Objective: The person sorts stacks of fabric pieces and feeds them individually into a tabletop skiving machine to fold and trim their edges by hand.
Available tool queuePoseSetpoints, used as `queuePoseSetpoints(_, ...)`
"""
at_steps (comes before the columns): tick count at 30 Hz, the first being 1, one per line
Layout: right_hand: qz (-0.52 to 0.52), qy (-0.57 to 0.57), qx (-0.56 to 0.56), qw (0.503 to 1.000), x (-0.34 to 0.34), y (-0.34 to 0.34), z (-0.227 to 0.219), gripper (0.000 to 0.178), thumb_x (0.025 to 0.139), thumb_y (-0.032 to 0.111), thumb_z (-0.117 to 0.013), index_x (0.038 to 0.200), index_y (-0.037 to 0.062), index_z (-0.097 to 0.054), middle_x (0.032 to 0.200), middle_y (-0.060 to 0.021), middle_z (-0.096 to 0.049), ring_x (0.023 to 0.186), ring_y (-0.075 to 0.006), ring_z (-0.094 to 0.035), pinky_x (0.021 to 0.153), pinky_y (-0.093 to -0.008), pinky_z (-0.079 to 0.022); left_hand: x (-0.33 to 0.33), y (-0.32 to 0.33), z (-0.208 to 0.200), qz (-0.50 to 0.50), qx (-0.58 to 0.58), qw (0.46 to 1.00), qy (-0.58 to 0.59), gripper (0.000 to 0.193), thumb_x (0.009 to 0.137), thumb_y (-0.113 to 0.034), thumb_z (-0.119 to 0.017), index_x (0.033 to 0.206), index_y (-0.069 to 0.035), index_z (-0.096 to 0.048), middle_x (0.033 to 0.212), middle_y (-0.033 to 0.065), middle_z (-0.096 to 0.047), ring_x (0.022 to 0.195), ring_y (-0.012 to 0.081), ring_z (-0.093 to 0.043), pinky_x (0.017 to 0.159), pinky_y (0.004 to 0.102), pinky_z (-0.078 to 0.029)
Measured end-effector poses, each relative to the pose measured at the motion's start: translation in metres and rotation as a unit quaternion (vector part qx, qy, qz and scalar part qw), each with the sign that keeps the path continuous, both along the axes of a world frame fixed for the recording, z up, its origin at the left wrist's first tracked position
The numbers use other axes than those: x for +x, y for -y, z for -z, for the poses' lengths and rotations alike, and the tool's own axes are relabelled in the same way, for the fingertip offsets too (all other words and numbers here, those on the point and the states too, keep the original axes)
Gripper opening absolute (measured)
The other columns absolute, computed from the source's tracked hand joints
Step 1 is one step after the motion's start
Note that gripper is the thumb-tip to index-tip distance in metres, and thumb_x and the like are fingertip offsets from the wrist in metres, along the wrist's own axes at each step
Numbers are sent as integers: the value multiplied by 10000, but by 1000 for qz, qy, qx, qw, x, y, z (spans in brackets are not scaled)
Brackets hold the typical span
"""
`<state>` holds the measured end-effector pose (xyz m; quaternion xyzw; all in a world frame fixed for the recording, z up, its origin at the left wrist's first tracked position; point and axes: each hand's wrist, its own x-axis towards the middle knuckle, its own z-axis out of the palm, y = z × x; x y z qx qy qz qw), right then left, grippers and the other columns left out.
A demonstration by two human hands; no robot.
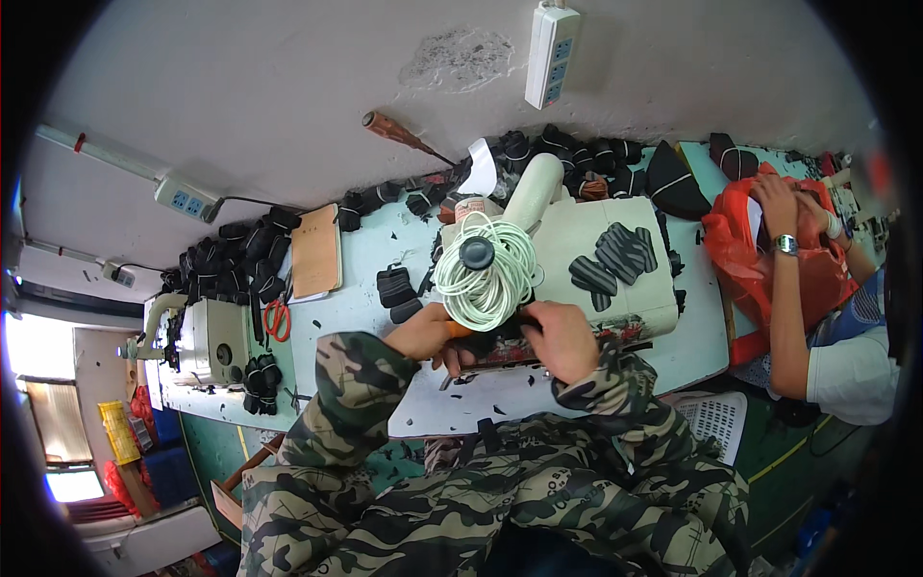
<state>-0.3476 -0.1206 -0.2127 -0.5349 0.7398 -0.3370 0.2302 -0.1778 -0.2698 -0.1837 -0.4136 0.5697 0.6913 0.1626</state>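
A: State the position of the work.
B: A small dark piece of material [500, 342] is between the two hands, beneath a thick coil of pale green cord [460, 296]. It is just inside the near edge of the pale blue-white bench [452, 399], largely hidden by the coil.

A: Report the left hand.
B: The left hand [420, 335] is at the left side of the dark piece, fingers bent, beside a small orange part [460, 329]. Whether it grasps anything cannot be told.

A: Report the right hand.
B: The right hand [565, 341] is opposite, fingers curled, tips at the dark piece; its grip cannot be confirmed.

A: Identify the adjacent equipment.
B: A cream-coloured metal sewing machine [567, 252] stands toward the right edge of the bench. The coil encircles a round black knob [476, 253]. Black ribbed fabric pieces [625, 254] lie on top of the machine.

A: List the remaining items.
B: Dark tied bundles [516, 146] line the far edge. A brown cardboard-covered pad [315, 252] lies near that edge, farther left. At the right edge, a co-worker's hands [777, 204] touch a red plastic bag [740, 264].
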Motion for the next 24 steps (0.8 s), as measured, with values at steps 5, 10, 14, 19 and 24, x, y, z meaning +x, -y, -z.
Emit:
queuePoseSetpoints(5,-19,238,96,966,-18,-13,-6,173,733,89,-670,893,31,-642,837,-137,-631,756,-351,-609,705,-391,-491,7,-12,4,-97,-63,993,-6,286,960,-179,-437,1178,-26,-542,739,138,-665,471,169,-630,326,233,-389)
queuePoseSetpoints(10,-62,29,-13,998,0,-5,-3,212,757,43,-657,966,23,-631,838,-158,-617,786,-359,-605,713,-362,-487,8,-10,5,-69,76,994,-41,292,960,-157,-430,1205,-29,-524,761,146,-667,515,179,-651,381,244,-467)
queuePoseSetpoints(14,-22,79,37,996,-9,-8,0,207,760,43,-657,965,16,-641,868,-170,-630,796,-356,-610,758,-353,-489,8,-12,3,-86,-76,993,25,288,968,-150,-434,1210,-14,-513,798,154,-665,566,187,-667,386,238,-472)
queuePoseSetpoints(19,-107,66,-61,990,-3,-7,-1,197,778,77,-655,951,-16,-635,886,-179,-640,808,-357,-613,751,-382,-493,4,-15,9,-89,58,994,-33,294,975,-160,-443,1193,24,-514,790,148,-663,561,189,-666,401,238,-481)
queuePoseSetpoints(24,-27,72,2,997,-7,-11,-8,208,772,122,-665,939,1,-638,874,-164,-634,786,-362,-606,729,-407,-486,11,-10,8,-85,-43,995,-36,271,976,-143,-430,1159,21,-544,706,131,-651,534,185,-656,421,237,-493)
